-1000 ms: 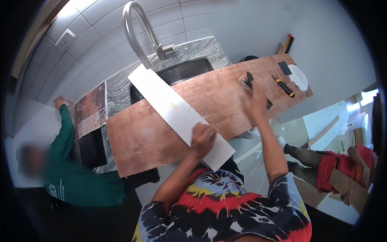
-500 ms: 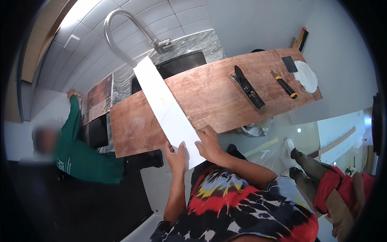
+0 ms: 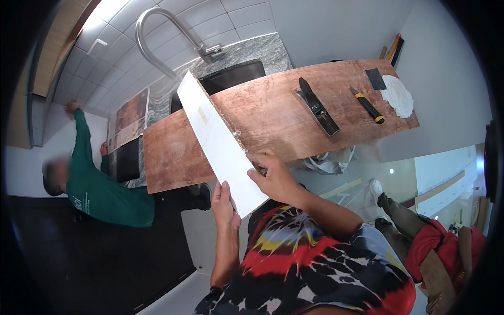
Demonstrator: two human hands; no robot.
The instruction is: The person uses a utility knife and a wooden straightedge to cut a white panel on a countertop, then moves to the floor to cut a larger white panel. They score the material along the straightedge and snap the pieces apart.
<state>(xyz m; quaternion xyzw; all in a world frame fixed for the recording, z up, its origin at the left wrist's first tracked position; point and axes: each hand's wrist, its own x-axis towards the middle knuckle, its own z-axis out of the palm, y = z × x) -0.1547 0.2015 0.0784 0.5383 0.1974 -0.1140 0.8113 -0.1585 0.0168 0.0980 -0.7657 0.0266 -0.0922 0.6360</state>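
The left hand (image 3: 226,206) is closed on the near left edge of the white panel (image 3: 214,135), its thumb along the edge and its other fingers mostly hidden; its forearm rises nearly upright from the lower edge. The panel lies slantwise across the reddish wooden board (image 3: 176,149), its far end near the sink (image 3: 234,77) and its near end overhanging toward the person. The right hand (image 3: 274,177) clamps the opposite edge, thumb on the white face, fingers bent over the side, its forearm slanting in from the lower right. Further right lies a black hand plane (image 3: 318,111).
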